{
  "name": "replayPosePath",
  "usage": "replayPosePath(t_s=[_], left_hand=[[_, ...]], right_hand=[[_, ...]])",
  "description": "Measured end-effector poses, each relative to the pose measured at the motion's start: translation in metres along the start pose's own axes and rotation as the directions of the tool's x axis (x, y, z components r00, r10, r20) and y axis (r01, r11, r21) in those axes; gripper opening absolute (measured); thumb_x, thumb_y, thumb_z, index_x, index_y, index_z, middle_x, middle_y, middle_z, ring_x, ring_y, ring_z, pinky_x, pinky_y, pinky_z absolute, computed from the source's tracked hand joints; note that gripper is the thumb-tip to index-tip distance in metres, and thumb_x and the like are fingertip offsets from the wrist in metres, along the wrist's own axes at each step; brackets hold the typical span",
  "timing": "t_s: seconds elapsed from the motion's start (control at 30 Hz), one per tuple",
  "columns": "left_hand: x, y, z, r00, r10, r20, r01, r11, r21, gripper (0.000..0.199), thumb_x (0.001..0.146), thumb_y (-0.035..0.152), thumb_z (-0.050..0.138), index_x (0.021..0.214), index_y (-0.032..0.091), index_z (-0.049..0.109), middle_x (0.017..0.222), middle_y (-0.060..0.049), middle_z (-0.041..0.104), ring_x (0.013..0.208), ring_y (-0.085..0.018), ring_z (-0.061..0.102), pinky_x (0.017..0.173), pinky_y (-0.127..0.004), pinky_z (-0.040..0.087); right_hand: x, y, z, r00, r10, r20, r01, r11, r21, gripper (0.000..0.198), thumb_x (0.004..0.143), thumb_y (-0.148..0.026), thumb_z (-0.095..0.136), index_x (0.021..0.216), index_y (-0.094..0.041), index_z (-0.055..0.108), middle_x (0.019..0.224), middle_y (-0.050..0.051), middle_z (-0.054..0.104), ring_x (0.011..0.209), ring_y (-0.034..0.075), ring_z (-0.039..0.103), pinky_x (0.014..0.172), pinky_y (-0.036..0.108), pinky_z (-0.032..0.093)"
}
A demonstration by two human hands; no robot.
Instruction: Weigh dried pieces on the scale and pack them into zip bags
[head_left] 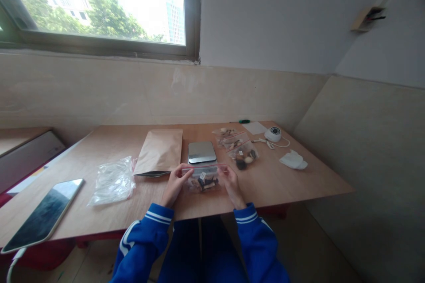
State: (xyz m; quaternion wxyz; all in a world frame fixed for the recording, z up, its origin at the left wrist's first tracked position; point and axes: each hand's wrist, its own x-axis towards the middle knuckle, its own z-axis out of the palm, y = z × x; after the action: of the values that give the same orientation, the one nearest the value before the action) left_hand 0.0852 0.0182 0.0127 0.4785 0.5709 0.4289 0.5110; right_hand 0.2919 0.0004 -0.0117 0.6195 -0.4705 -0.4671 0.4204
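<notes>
A clear zip bag [203, 181] with a red seal line and dark and pale pieces inside is stretched between my two hands near the table's front edge. My left hand [177, 182] pinches its upper left corner. The upper right corner is pinched by my right hand [231, 182]. Just beyond the bag lies a flat kitchen scale [202, 152] with a shiny top. To the left of the scale is a brown paper pouch [160, 151], its dark open mouth facing me. Several more filled zip bags [244, 154] lie to the right of the scale.
On the left are a stack of clear plastic bags [114, 181] and a large phone [44, 213] with a cable. To the right are a white dome camera [273, 134] with its cord, a crumpled white tissue [294, 160], a paper sheet [255, 128] and a green-handled tool [245, 121].
</notes>
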Motion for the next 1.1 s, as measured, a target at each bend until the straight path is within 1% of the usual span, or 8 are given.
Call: replayPosePath(t_s=[0.47,0.63,0.77,0.83,0.9,0.97,1.0,1.1], left_hand=[[0.001,0.001,-0.001,0.999,0.016,-0.029,-0.017,1.0,-0.024,0.024,0.071,0.036,0.073,0.071,0.014,0.065,0.069,0.0,0.061,0.066,-0.011,0.055,0.06,-0.02,0.042],[-0.003,0.006,-0.001,0.996,0.054,-0.073,-0.054,0.998,-0.009,0.028,0.072,0.036,0.073,0.061,0.014,0.06,0.06,0.002,0.056,0.061,-0.01,0.05,0.058,-0.021,0.04],[-0.01,0.014,0.001,0.991,0.119,-0.062,-0.117,0.992,0.043,0.025,0.075,0.035,0.07,0.062,0.015,0.061,0.065,0.0,0.06,0.066,-0.012,0.055,0.063,-0.023,0.042],[-0.014,0.021,0.003,0.987,0.16,-0.025,-0.158,0.985,0.073,0.022,0.077,0.033,0.069,0.065,0.016,0.063,0.069,-0.001,0.063,0.07,-0.013,0.057,0.067,-0.024,0.044],[-0.016,0.028,0.004,0.981,0.191,0.04,-0.194,0.976,0.102,0.019,0.079,0.033,0.068,0.069,0.016,0.065,0.072,-0.001,0.064,0.073,-0.014,0.059,0.069,-0.025,0.046],[-0.016,0.035,0.005,0.974,0.209,0.09,-0.219,0.967,0.127,0.017,0.08,0.034,0.066,0.075,0.017,0.066,0.076,-0.002,0.065,0.075,-0.015,0.061,0.069,-0.026,0.047],[-0.016,0.038,0.005,0.97,0.218,0.105,-0.232,0.962,0.142,0.017,0.081,0.034,0.065,0.077,0.018,0.067,0.077,-0.002,0.066,0.075,-0.015,0.061,0.069,-0.026,0.048],[-0.016,0.044,0.004,0.959,0.249,0.138,-0.274,0.939,0.209,0.018,0.082,0.036,0.064,0.079,0.018,0.066,0.079,-0.003,0.066,0.076,-0.016,0.062,0.068,-0.026,0.048]], right_hand=[[0.001,-0.001,0.0,0.999,-0.05,-0.003,0.05,0.999,0.012,0.021,0.075,-0.04,0.07,0.079,-0.019,0.067,0.076,-0.001,0.065,0.078,0.015,0.06,0.076,0.028,0.046],[0.001,-0.012,-0.007,0.993,-0.099,0.07,0.109,0.981,-0.159,0.024,0.08,-0.041,0.064,0.089,-0.019,0.066,0.088,0.003,0.067,0.086,0.019,0.061,0.08,0.032,0.046],[-0.004,-0.045,-0.006,0.944,-0.314,0.104,0.328,0.841,-0.432,0.034,0.086,-0.035,0.057,0.118,-0.021,0.059,0.116,0.008,0.062,0.11,0.023,0.054,0.096,0.039,0.039],[-0.005,-0.066,0.001,0.88,-0.407,0.245,0.473,0.699,-0.536,0.033,0.086,-0.031,0.059,0.117,-0.023,0.06,0.118,0.008,0.061,0.114,0.023,0.051,0.101,0.041,0.034],[-0.005,-0.083,0.011,0.809,-0.399,0.431,0.587,0.572,-0.573,0.026,0.083,-0.027,0.065,0.109,-0.024,0.065,0.112,0.005,0.064,0.111,0.022,0.052,0.1,0.039,0.033],[-0.001,-0.094,0.02,0.762,-0.338,0.552,0.642,0.508,-0.575,0.011,0.082,-0.025,0.068,0.093,-0.024,0.069,0.096,0.002,0.069,0.1,0.02,0.056,0.095,0.036,0.035],[0.001,-0.097,0.024,0.75,-0.309,0.585,0.653,0.488,-0.579,0.002,0.082,-0.024,0.068,0.084,-0.023,0.069,0.087,0.001,0.07,0.094,0.018,0.058,0.091,0.035,0.036],[0.007,-0.1,0.031,0.739,-0.253,0.624,0.664,0.427,-0.613,0.012,0.082,-0.014,0.066,0.073,-0.021,0.068,0.074,0.0,0.068,0.082,0.016,0.058,0.084,0.031,0.037]])
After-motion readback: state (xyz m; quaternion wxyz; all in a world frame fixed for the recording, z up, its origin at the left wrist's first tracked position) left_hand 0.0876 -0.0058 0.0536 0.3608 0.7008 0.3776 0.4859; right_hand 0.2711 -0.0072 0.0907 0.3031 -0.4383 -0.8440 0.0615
